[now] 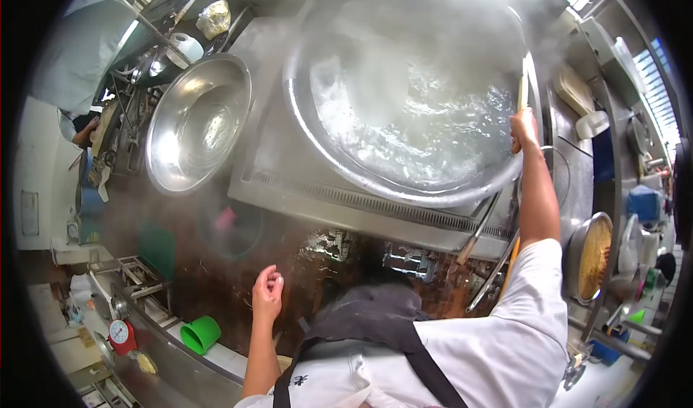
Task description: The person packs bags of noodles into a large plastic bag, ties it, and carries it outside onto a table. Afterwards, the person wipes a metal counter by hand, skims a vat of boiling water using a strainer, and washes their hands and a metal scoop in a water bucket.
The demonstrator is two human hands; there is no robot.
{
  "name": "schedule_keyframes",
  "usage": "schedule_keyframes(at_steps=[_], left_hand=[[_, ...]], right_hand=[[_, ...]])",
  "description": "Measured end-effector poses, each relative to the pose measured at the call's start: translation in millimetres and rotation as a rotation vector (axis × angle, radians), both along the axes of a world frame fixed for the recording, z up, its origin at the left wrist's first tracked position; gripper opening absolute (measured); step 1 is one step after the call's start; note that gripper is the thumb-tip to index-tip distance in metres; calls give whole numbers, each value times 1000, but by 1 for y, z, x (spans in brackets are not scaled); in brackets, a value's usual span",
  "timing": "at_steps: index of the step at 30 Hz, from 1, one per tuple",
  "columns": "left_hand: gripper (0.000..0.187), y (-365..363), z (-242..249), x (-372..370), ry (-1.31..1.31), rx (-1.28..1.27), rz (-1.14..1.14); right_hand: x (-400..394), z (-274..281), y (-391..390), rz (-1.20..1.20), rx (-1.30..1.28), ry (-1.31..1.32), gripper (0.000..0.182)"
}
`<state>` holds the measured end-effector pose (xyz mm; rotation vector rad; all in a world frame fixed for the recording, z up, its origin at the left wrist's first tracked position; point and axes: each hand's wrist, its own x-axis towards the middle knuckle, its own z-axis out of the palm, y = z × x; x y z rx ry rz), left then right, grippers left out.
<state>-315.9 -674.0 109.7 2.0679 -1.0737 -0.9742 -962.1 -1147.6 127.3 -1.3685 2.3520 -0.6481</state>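
A huge metal wok (328, 159) of bubbling, steaming water (433, 130) sits on a steel stove in front of me. At its right rim my right hand (523, 129) is wrapped round a pale wooden handle (522, 87). Steam hides the far end of that handle, so I cannot make out the tool. My left hand (268, 290) hangs in the air over the floor near my body, well apart from the wok. It holds nothing, and its fingers are loosely bent.
A wide steel basin (198, 126) stands left of the wok. On the right are a pan of yellow contents (593, 258) and a wire hoop (554, 181). Long-handled tools (480, 231) lean on the stove front. Lower left, a green bucket (201, 334) and red scale (122, 334).
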Motion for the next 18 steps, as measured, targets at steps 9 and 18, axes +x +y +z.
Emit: schedule_keyframes(at_steps=[9, 18], left_hand=[[37, -12, -4, -16, -13, 157, 76], [37, 2, 0, -13, -15, 141, 36]], right_hand=[[86, -19, -152, 1, 422, -120, 24], [186, -42, -124, 479, 544, -98, 13]])
